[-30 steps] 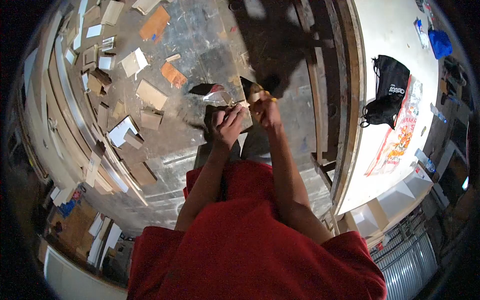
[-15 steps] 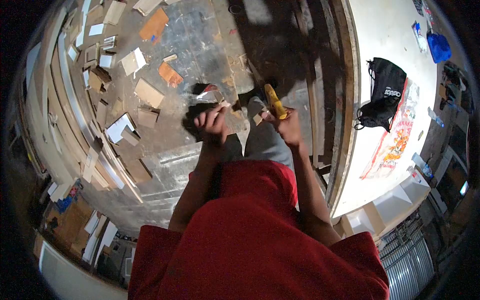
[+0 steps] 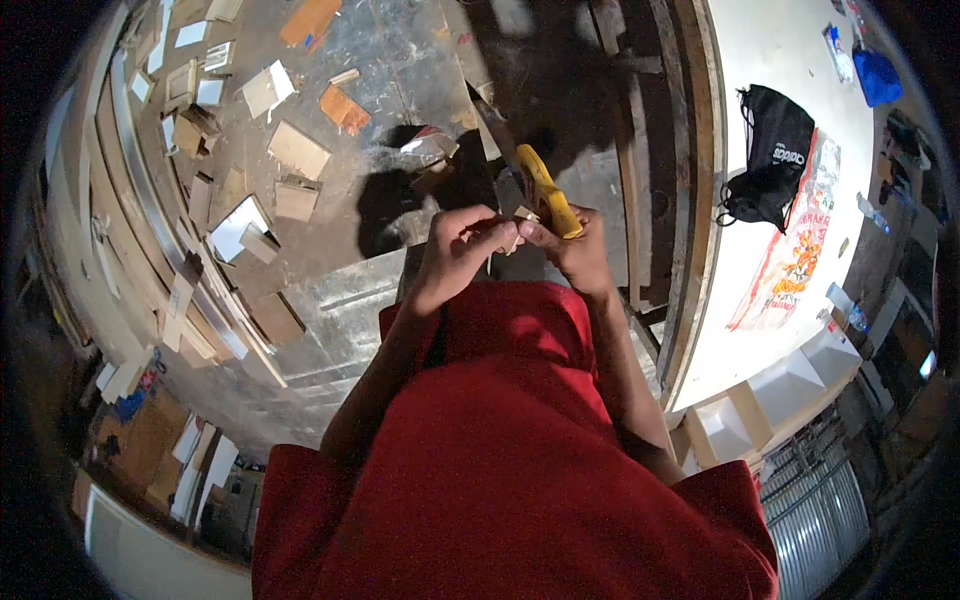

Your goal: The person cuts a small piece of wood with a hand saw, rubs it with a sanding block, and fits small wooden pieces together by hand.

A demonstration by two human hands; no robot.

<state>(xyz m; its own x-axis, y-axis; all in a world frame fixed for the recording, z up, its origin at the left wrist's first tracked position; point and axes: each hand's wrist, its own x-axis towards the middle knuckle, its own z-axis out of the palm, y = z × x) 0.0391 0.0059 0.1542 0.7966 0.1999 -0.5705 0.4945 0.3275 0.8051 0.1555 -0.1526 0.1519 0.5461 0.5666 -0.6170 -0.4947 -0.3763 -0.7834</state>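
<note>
One small pale piece (image 3: 526, 214) lay between the two hands, just right of the left hand (image 3: 462, 252) and just left of the right hand (image 3: 580, 252), about equally near to both. The left fingers were pinched together, seemingly on it, and the right thumb appeared to touch it from the other side. The right fingers were wrapped around a yellow handle (image 3: 547, 188), whose long axis slanted from near right to far left, just beside the piece. The piece's own long axis was too small to make out.
</note>
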